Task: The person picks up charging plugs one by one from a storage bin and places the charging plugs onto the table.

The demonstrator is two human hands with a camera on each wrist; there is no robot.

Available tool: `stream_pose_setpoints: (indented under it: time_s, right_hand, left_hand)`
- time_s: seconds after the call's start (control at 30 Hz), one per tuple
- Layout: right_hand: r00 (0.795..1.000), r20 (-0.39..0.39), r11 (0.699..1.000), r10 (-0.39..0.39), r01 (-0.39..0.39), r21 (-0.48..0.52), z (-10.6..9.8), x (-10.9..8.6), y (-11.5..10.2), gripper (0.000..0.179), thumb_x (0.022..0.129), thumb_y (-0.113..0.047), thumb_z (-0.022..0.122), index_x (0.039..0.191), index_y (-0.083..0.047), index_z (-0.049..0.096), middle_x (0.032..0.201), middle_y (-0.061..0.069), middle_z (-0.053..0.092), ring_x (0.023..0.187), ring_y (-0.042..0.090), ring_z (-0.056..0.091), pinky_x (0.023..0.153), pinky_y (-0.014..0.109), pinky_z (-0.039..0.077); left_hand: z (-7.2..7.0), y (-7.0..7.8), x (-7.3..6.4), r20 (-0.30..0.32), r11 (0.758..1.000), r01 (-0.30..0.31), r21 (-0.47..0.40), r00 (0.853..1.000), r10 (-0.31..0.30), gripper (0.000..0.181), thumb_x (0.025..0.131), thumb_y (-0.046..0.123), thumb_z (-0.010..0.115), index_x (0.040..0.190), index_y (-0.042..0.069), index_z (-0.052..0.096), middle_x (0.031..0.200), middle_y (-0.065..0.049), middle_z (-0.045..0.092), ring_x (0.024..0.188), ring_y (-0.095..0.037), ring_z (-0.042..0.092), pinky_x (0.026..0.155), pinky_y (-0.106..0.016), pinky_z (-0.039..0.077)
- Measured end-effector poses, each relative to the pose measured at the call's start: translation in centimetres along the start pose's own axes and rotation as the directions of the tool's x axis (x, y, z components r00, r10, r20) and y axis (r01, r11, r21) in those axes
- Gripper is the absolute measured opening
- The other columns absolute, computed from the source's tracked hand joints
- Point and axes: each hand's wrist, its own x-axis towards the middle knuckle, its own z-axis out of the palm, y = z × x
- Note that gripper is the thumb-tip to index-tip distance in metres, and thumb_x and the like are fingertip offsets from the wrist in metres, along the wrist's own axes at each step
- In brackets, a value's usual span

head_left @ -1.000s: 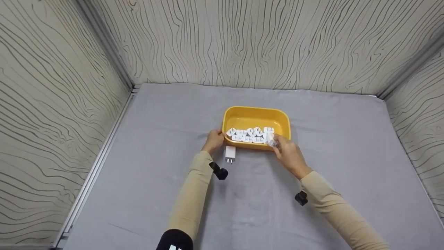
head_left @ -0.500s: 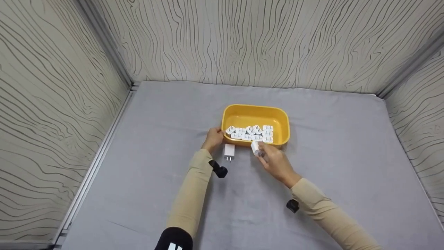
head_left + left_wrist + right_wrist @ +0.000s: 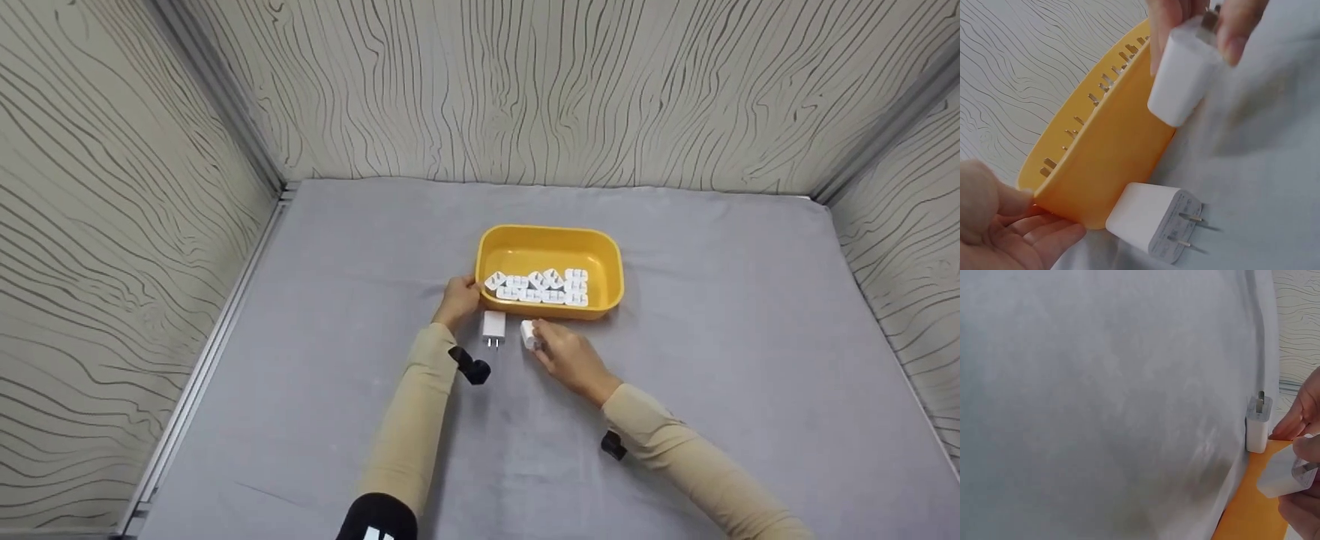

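My left hand holds the near left corner of a yellow plastic box, thumb at the rim and fingers against the outer wall. Between thumb and fingers, my right hand pinches a white charger plug just in front of the box, its prongs pointing toward me. Another white charger plug lies on the cloth by the box's near wall, between the two hands, prongs also toward me. Inside the box, several white charger plugs stand prongs up, in rows along the near side.
Grey cloth covers the table. A pale panel with wood-grain lines rises behind it, and similar panels stand left and right. The far half of the box floor shows bare yellow.
My right hand has drawn a charger plug out of the box's right part and brought it left and nearer me, beside the plug on the cloth. My left hand keeps its place.
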Motion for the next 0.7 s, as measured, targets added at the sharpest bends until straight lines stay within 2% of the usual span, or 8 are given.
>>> stream_pose_setpoints:
  time_s: [0.03,0.07,0.13,0.4,0.63,0.7]
  right_hand:
    - [1.0,0.005,1.0,0.001,-0.001,0.0,0.2,0.2,0.0,0.037,0.074,-0.001,0.076,0.107,0.006,0.061,0.093,0.018,0.071,0.085,0.03,0.069,0.077,0.037,0.058]
    - [1.0,0.012,1.0,0.002,-0.002,0.0,0.5,0.3,-0.1,0.036,0.074,-0.001,0.075,0.107,0.006,0.061,0.093,0.018,0.07,0.085,0.03,0.069,0.078,0.037,0.058]
    - [1.0,0.025,1.0,0.008,-0.008,0.002,0.9,0.6,-0.2,0.034,0.075,-0.001,0.074,0.106,0.006,0.062,0.092,0.016,0.07,0.084,0.029,0.069,0.078,0.037,0.058]
    - [1.0,0.009,1.0,0.013,-0.013,-0.016,2.1,0.9,-0.1,0.036,0.072,0.0,0.075,0.104,0.006,0.062,0.09,0.015,0.068,0.082,0.029,0.067,0.076,0.036,0.058]
    - [0.999,-0.028,1.0,-0.016,0.015,-0.027,2.7,0.9,0.0,0.035,0.07,0.002,0.075,0.102,0.007,0.062,0.095,0.018,0.069,0.088,0.031,0.068,0.079,0.038,0.058]
    - [0.998,-0.047,0.999,-0.034,0.033,-0.038,2.8,1.0,0.0,0.034,0.07,0.002,0.075,0.101,0.006,0.063,0.096,0.019,0.07,0.09,0.032,0.069,0.08,0.038,0.058]
  left_hand:
    - [-0.1,0.9,-0.9,-0.001,1.0,0.03,0.002,1.0,-0.03,0.042,0.1,0.006,0.041,0.14,-0.006,0.044,0.133,-0.019,0.058,0.11,-0.019,0.059,0.099,-0.033,0.05]
    - [-0.2,1.5,-1.6,-0.002,1.0,0.026,0.002,1.0,-0.026,0.042,0.1,0.006,0.04,0.14,-0.007,0.043,0.132,-0.02,0.058,0.109,-0.019,0.059,0.099,-0.033,0.05]
    - [-0.3,1.9,-2.2,0.005,1.0,0.022,-0.008,1.0,-0.022,0.042,0.1,0.005,0.039,0.14,-0.009,0.042,0.131,-0.023,0.058,0.103,-0.018,0.06,0.098,-0.034,0.051]
    - [-0.3,1.8,-2.1,0.007,1.0,0.021,-0.017,1.0,-0.021,0.042,0.1,0.005,0.038,0.139,-0.01,0.042,0.131,-0.024,0.058,0.102,-0.017,0.057,0.098,-0.033,0.051]
    - [-0.2,1.9,-2.0,0.012,0.998,0.063,-0.022,0.998,-0.063,0.042,0.101,0.006,0.038,0.14,-0.007,0.042,0.131,-0.022,0.058,0.108,-0.021,0.059,0.1,-0.036,0.05]
    - [-0.4,2.0,-2.1,0.007,1.0,0.026,-0.008,1.0,-0.026,0.041,0.101,0.007,0.039,0.139,-0.008,0.044,0.126,-0.019,0.061,0.106,-0.02,0.061,0.097,-0.033,0.052]
